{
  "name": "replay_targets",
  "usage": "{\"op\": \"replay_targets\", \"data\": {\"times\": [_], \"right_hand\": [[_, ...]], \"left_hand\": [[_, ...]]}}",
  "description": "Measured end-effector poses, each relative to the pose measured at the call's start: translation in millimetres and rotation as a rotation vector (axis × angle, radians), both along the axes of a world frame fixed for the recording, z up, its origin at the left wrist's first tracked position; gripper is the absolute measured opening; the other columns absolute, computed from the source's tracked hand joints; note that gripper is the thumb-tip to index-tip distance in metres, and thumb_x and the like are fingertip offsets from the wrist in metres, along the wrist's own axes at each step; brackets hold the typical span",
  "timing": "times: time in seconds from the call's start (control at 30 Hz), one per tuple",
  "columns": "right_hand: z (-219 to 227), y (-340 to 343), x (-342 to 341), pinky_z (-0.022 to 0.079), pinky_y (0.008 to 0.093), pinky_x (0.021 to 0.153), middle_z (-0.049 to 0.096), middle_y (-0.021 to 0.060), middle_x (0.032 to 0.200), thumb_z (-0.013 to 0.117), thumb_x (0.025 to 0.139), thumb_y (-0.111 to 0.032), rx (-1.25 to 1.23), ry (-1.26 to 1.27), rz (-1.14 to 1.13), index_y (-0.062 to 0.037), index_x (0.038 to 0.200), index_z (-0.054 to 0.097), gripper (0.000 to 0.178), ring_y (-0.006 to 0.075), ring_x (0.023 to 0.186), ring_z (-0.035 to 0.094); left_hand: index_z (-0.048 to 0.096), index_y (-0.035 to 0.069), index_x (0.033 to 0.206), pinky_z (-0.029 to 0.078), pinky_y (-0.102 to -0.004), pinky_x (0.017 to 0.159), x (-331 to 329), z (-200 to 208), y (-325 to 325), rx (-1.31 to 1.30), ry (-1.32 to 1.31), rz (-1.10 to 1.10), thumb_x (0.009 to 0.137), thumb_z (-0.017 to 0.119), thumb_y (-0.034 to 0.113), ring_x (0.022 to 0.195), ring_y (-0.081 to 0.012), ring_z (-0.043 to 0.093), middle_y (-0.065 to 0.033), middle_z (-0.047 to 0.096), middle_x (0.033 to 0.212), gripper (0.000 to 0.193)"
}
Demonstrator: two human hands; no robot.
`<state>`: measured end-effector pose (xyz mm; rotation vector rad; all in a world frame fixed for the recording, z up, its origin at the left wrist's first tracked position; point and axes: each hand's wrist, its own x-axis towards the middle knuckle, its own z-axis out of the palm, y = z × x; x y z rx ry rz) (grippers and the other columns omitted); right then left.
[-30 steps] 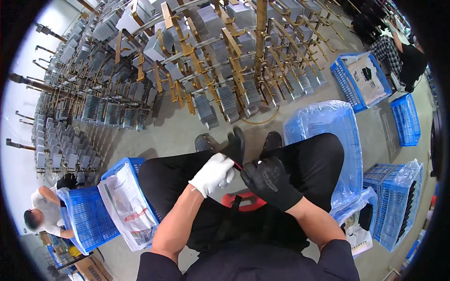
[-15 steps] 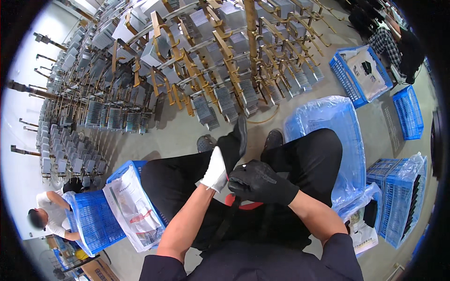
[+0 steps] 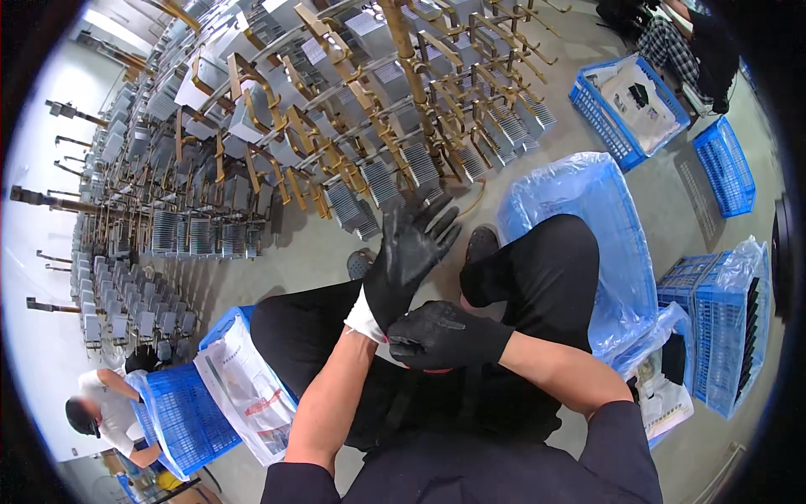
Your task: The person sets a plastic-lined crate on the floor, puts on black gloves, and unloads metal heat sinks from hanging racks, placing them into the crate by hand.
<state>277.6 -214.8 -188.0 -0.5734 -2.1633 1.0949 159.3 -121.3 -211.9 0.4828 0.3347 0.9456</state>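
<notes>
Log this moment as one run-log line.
left hand: open, black glove over white glove | right hand: black-gloved, gripping that black glove's cuff | right side: plastic-lined blue bin | ahead: finned metal parts

Your left hand (image 3: 407,256) and right hand (image 3: 449,334) make two, with one black glove (image 3: 393,281) on each. Count two shoes (image 3: 482,244) at center, two blue crates (image 3: 191,416) at lower left, one co-worker (image 3: 109,412) there, another co-worker (image 3: 709,55) at upper right.
</notes>
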Motion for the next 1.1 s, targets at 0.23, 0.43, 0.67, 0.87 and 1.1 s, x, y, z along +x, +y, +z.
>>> {"op": "replay_targets", "data": {"times": [0.23,0.43,0.67,0.87,1.1], "right_hand": [[7.7,0.3,3.7,0.048,0.0453,0.068,0.063,0.0151,0.079,0.066,0.088,-0.029,-0.104,-0.052,0.069,-0.0076,0.086,0.060,0.022,0.0370,0.075,0.062],[-0.9,-15.8,-7.3,0.051,0.0462,0.072,0.067,0.0170,0.085,0.063,0.088,-0.029,-0.126,-0.027,0.128,-0.0067,0.090,0.065,0.022,0.0378,0.079,0.064],[-1.5,-13.9,-8.6,0.049,0.0459,0.074,0.066,0.0186,0.090,0.063,0.090,-0.030,-0.287,-0.112,0.308,-0.0049,0.094,0.065,0.026,0.0393,0.085,0.062],[-4.3,-17.8,-11.3,0.049,0.0462,0.076,0.066,0.0194,0.092,0.063,0.090,-0.029,-0.255,-0.061,0.316,-0.0042,0.094,0.065,0.025,0.0397,0.085,0.062],[-6.8,-23.7,-14.3,0.052,0.0459,0.075,0.068,0.0151,0.088,0.062,0.090,-0.031,-0.078,-0.054,0.195,-0.0074,0.092,0.068,0.025,0.0350,0.081,0.066]], "left_hand": [[0.034,0.011,0.153,0.025,-0.0475,0.122,11.6,38.2,-7.4,-0.143,-0.260,0.115,0.102,0.039,0.058,0.147,-0.0288,0.030,-0.0130,0.033,0.159,0.070],[0.037,0.018,0.153,0.022,-0.0577,0.121,-0.9,44.8,-24.3,-0.060,-0.102,0.189,0.101,0.038,0.062,0.145,-0.0375,0.032,-0.0151,0.038,0.155,0.069],[0.036,0.023,0.155,0.024,-0.0605,0.118,-5.5,27.0,-28.9,-0.239,-0.170,0.120,0.100,0.039,0.063,0.147,-0.0332,0.030,-0.0116,0.034,0.159,0.068],[0.037,0.023,0.154,0.026,-0.0603,0.116,-1.3,24.4,-29.1,-0.106,-0.017,0.141,0.098,0.041,0.066,0.145,-0.0388,0.033,-0.0114,0.042,0.154,0.071],[0.029,0.021,0.157,0.030,-0.0550,0.116,-7.6,35.4,-30.3,-0.029,0.040,0.140,0.098,0.038,0.067,0.142,-0.0380,0.039,-0.0183,0.046,0.149,0.075]]}}
